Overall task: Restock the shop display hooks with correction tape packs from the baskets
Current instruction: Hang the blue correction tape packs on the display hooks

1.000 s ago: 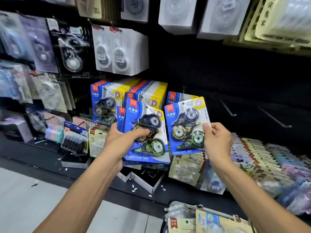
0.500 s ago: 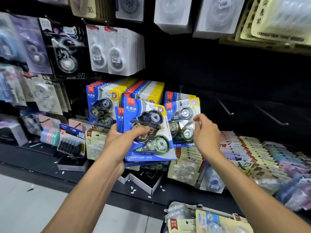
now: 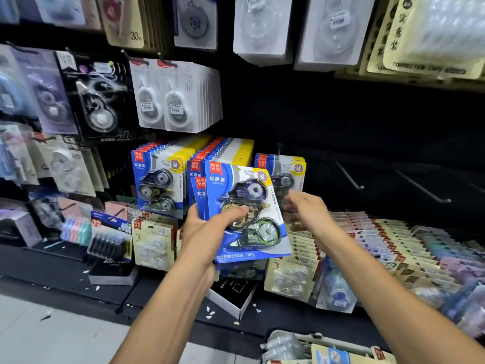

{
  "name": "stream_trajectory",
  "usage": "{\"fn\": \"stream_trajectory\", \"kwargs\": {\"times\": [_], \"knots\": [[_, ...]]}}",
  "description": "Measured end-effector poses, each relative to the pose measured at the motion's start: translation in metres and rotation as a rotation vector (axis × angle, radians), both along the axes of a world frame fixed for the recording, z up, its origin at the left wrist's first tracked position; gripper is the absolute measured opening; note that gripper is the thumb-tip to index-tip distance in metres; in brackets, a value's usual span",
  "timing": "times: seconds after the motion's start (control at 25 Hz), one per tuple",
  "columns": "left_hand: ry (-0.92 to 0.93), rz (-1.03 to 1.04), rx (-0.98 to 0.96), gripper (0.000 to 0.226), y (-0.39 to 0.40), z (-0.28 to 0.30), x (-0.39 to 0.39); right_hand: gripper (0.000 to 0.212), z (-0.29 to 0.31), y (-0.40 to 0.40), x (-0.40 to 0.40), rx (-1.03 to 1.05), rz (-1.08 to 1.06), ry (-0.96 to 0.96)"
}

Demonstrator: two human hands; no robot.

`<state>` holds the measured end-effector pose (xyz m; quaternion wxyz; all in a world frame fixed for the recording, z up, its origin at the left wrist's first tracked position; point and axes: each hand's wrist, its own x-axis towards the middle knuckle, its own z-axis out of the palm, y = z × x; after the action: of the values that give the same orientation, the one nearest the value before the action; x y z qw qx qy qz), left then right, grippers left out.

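Several blue-yellow correction tape packs (image 3: pixel 236 216) | left hand (image 3: pixel 207 232) fingers gripping | right hand (image 3: pixel 307 208) fingers loose, empty

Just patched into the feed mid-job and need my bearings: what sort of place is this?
Most likely a stationery shop aisle. Blister packs of correction tape hang in rows on a dark display wall, bare metal hooks await stock, and the left hand grips a stack of blue packs printed "CORRECTION TAPE".

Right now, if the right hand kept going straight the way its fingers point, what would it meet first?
The right hand, open and empty, points left toward the blue packs hanging on the hook just behind the stack the left hand holds. It would likely touch those hanging packs first, though depth is hard to judge.
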<state>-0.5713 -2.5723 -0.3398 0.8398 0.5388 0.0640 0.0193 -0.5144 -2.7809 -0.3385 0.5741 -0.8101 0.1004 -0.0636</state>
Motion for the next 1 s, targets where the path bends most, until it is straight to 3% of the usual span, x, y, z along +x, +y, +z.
{"fn": "stream_trajectory", "kwargs": {"times": [0.08, 0.2, 0.4, 0.6, 0.8, 1.0], "knots": [[0.014, 0.002, -0.037, 0.052, -0.008, 0.003, 0.001, 0.048, 0.008, 0.005, -0.031, 0.135, 0.157, -0.002], [0.052, -0.021, -0.112, 0.053, -0.017, 0.007, 0.001, 0.045, 0.013, 0.009, -0.060, 0.096, 0.311, -0.011], [0.107, -0.015, -0.104, 0.045, -0.023, 0.006, 0.000, 0.022, 0.010, -0.002, -0.064, 0.311, 0.158, -0.035], [0.088, 0.045, -0.048, 0.042, -0.029, 0.003, 0.002, 0.027, -0.001, -0.005, -0.064, 0.417, 0.058, -0.069], [0.125, 0.000, -0.085, 0.046, -0.028, 0.005, 0.001, 0.027, -0.001, -0.007, -0.065, 0.748, 0.020, -0.024], [0.026, 0.281, 0.127, 0.063, -0.017, 0.004, 0.007, 0.025, -0.006, -0.020, -0.064, 0.464, -0.171, -0.116]]}}
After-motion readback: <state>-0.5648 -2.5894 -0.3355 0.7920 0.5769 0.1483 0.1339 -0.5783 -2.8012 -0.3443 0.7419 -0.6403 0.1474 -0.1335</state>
